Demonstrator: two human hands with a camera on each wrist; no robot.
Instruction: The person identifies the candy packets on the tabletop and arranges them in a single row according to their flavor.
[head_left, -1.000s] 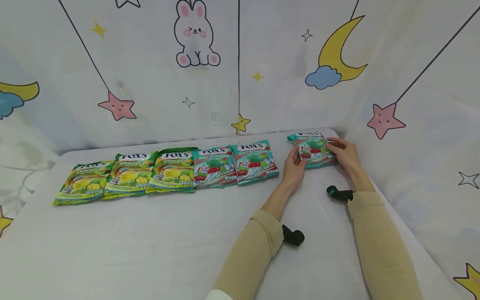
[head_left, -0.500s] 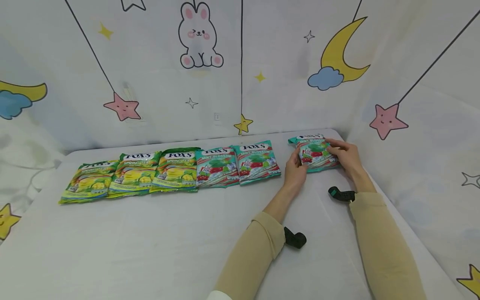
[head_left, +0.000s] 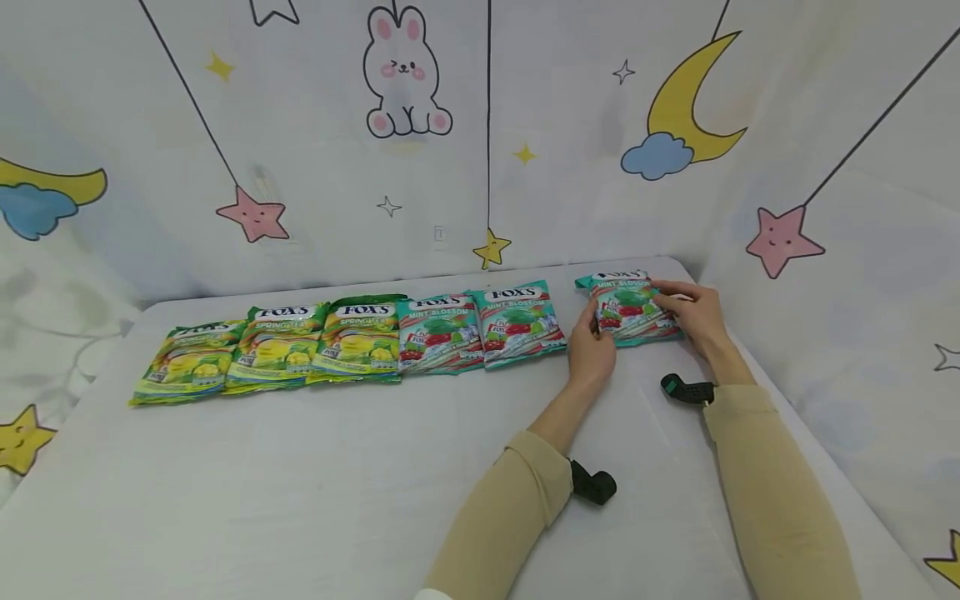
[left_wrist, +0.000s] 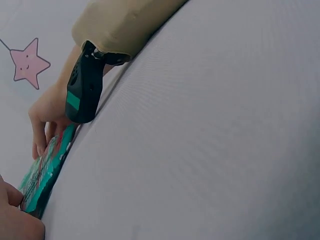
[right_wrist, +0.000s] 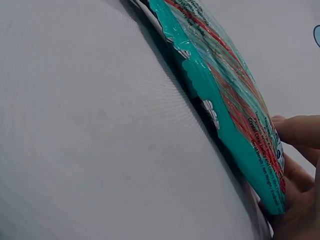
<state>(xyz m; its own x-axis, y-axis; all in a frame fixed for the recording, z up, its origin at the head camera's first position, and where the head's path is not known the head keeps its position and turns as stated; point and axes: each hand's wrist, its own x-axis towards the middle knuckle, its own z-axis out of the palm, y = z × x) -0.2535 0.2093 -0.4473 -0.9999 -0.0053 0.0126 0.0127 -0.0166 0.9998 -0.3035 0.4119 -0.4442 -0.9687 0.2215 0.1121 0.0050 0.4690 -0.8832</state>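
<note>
A teal candy bag (head_left: 633,310) marked "Mint Blossom" lies at the far right of the white table. My left hand (head_left: 591,354) pinches its left edge, and my right hand (head_left: 699,318) grips its right side with fingers over the top face. In the left wrist view the bag (left_wrist: 49,170) shows edge-on between both hands. Its teal lower seam sits close over the cloth in the right wrist view, where a thumb and fingers (right_wrist: 300,131) hold one end. Just left of my left hand is another teal candy bag (head_left: 521,325).
A second teal bag (head_left: 440,335) and three yellow-green "Spring Tea" bags, the nearest of them this yellow bag (head_left: 358,340), continue the row leftward. A white curtain (head_left: 315,167) with printed figures rises behind the white table (head_left: 337,483). Black wrist devices sit at both cuffs.
The held bag has shifted slightly left and toward me, both hands staying on it. The head view has turned a little left. The row of other bags stays put.
</note>
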